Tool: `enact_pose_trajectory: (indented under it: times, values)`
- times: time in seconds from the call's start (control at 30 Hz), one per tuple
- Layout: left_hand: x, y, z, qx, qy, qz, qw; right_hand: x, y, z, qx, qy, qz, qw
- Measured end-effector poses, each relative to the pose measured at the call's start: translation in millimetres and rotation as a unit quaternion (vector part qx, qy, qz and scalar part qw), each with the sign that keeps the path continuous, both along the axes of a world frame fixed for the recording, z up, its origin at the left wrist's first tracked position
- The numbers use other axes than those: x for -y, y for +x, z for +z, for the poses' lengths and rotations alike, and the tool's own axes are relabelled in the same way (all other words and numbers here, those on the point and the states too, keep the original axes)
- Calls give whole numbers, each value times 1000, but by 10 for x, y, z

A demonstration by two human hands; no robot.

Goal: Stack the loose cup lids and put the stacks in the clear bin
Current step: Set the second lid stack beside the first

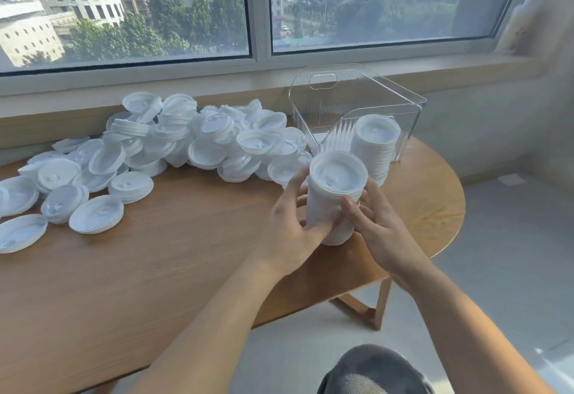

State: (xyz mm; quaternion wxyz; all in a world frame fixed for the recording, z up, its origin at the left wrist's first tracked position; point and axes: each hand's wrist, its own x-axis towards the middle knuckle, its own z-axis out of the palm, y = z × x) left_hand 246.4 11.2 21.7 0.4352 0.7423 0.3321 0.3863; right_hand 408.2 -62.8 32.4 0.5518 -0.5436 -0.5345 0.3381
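Note:
A tall stack of white cup lids [334, 190] stands upright near the table's right end, held between both hands. My left hand [292, 222] grips its left side with curled fingers. My right hand [371, 219] grips its right side, thumb on the front. Just behind stands a second tall stack of lids [377, 142], at the open front of the clear bin [357, 98]; I cannot tell whether it is inside. A big heap of loose white lids [174, 142] spreads over the table's back left.
The wooden table [155, 269] has a rounded right end with grey floor [497, 254] beyond. A window sill [217, 83] runs behind the lids and the bin. My knee [372, 372] shows at the bottom.

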Motion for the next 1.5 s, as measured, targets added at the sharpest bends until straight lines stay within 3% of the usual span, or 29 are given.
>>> enact_pose_trajectory:
  times: [0.27, 0.47, 0.9, 1.5]
  values:
    - [-223, 560, -136, -3, 18, 28, 999, -186, 427, -72, 31, -14, -55, 998]
    - [-431, 716, -207, -22, 35, 68, 997, -335, 680, -173, 59, -6, -171, 983]
    - [-595, 904, -213, -37, 58, 149, 986, -693, 877, -275, 32, 12, -206, 978]
    - [-735, 1268, -232, -50, 36, 122, 991, -625, 1171, -241, 25, 6, -240, 970]
